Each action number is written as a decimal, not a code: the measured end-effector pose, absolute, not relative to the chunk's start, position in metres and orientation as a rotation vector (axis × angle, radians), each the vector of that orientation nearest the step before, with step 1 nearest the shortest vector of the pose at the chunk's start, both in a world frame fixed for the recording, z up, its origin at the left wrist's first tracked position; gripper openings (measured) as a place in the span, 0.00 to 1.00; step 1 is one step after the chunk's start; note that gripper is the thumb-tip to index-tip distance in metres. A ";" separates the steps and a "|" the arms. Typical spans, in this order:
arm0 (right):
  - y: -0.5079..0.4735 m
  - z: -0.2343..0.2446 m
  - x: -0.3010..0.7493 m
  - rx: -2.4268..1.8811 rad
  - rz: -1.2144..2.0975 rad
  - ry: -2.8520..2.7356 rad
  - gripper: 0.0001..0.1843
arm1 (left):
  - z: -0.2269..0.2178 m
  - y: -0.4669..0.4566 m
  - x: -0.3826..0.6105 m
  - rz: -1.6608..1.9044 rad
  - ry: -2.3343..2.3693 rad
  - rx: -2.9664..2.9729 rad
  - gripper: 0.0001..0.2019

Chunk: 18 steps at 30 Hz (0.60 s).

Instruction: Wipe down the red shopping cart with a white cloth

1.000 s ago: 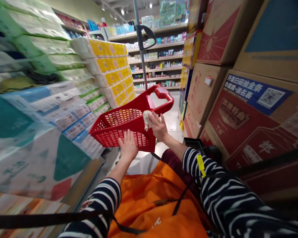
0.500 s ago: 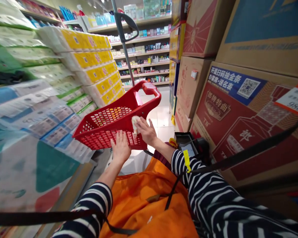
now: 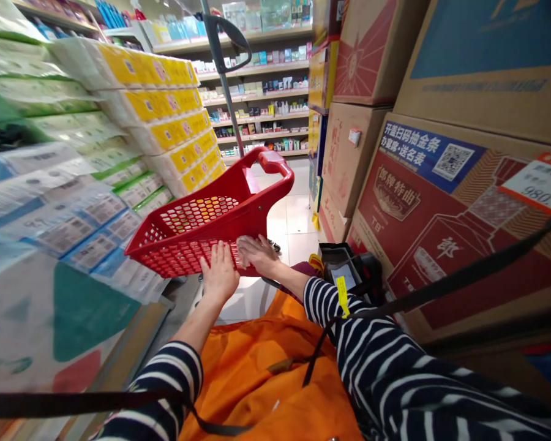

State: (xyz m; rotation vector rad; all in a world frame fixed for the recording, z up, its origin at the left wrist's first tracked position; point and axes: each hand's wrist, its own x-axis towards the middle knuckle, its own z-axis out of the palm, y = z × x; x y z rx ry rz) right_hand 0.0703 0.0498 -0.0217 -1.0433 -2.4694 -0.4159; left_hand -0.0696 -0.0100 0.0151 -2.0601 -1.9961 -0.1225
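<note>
A red plastic mesh shopping basket (image 3: pixel 188 242) is tilted in front of me, with its long red handle (image 3: pixel 273 163) pointing away. My left hand (image 3: pixel 219 275) lies flat against the mesh wall, fingers spread. My right hand (image 3: pixel 256 255) presses a white cloth (image 3: pixel 243 248) onto the same wall, close to my left hand. Most of the cloth is hidden under those fingers. Striped sleeves cover both forearms, and an orange apron (image 3: pixel 266 373) hangs below them.
Stacked cardboard cartons (image 3: pixel 362 165) form a wall close on the right, and wrapped tissue packs (image 3: pixel 133 122) are stacked on the left. Between them lies a tiled aisle (image 3: pixel 289 214), with product shelves (image 3: pixel 257 98) beyond. A black device (image 3: pixel 349 269) sits low on the right.
My right hand has slid down the basket wall toward my left hand, taking the cloth with it. The cloth is now more covered, and the whole scene has shifted slightly left.
</note>
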 end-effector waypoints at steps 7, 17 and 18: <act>0.083 0.047 0.049 -1.005 -0.397 -2.255 0.23 | 0.026 -0.006 -0.095 -0.145 -2.128 -1.924 0.34; 0.072 -0.031 0.019 -0.658 -0.275 -2.598 0.20 | 0.015 -0.013 -0.107 -0.091 -2.168 -1.940 0.34; 0.074 -0.022 0.017 -0.638 -0.295 -2.577 0.20 | 0.015 -0.012 -0.111 -0.091 -2.186 -1.927 0.34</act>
